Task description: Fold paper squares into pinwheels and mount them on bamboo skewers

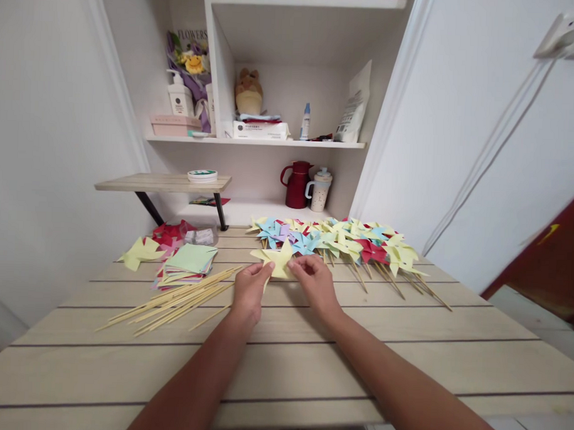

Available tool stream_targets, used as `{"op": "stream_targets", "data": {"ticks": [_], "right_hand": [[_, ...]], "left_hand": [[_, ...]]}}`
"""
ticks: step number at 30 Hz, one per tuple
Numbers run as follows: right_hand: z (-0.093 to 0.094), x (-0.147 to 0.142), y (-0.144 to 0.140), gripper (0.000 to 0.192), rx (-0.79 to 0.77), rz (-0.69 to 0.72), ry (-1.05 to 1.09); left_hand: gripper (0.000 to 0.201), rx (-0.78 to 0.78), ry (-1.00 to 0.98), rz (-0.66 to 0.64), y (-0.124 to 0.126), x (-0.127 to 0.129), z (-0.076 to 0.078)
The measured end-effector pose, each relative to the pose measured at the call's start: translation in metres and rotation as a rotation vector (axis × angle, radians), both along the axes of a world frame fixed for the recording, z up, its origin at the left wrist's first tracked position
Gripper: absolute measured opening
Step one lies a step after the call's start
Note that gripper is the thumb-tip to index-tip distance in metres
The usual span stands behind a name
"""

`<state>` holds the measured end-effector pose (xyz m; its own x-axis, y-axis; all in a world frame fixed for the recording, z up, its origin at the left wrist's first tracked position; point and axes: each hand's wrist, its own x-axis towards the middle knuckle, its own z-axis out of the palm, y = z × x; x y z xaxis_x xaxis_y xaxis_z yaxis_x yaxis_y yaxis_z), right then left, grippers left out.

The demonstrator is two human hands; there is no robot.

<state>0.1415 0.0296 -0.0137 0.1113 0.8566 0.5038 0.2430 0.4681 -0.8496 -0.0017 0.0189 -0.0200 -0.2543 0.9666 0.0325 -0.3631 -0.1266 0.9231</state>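
Both of my hands hold a yellow paper pinwheel [278, 260] just above the wooden table [310, 360]. My left hand [249, 291] pinches its left lower edge, my right hand [314, 280] pinches its right side. Behind it lies a row of finished pinwheels [342, 241] in yellow, blue, red and green, on thin sticks. To the left of my left hand lies a bundle of bare wooden sticks [175, 300]. A stack of coloured paper squares [188, 263] sits beyond the sticks.
Folded yellow paper [139, 252] and red paper [169, 232] lie at the table's far left. A small wooden shelf [160, 183] stands behind them. A red jug [296, 185] and a cup [320, 190] stand in the white shelving. White walls flank the table.
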Motion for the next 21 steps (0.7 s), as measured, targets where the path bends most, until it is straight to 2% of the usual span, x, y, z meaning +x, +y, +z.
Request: {"op": "stream_targets", "data": {"ticks": [3, 7, 12, 16, 21], "right_hand": [[0.001, 0.005, 0.005, 0.036, -0.059, 0.06, 0.122], [0.005, 0.006, 0.006, 0.047, -0.22, 0.187, 0.291], [0.014, 0.002, -0.003, 0.037, -0.329, 0.307, 0.368], [0.015, 0.001, -0.006, 0.031, -0.345, 0.372, 0.35], [0.008, 0.001, -0.002, 0.027, -0.376, 0.345, 0.364]], "left_hand": [[0.037, -0.008, -0.007, 0.007, 0.0, -0.001, 0.001], [0.039, -0.003, -0.007, -0.048, -0.001, -0.001, 0.002], [0.038, 0.016, 0.044, -0.105, -0.004, 0.002, 0.003], [0.033, 0.02, 0.091, -0.078, -0.004, 0.004, 0.002], [0.027, 0.029, 0.12, -0.051, -0.005, 0.007, 0.003]]}}
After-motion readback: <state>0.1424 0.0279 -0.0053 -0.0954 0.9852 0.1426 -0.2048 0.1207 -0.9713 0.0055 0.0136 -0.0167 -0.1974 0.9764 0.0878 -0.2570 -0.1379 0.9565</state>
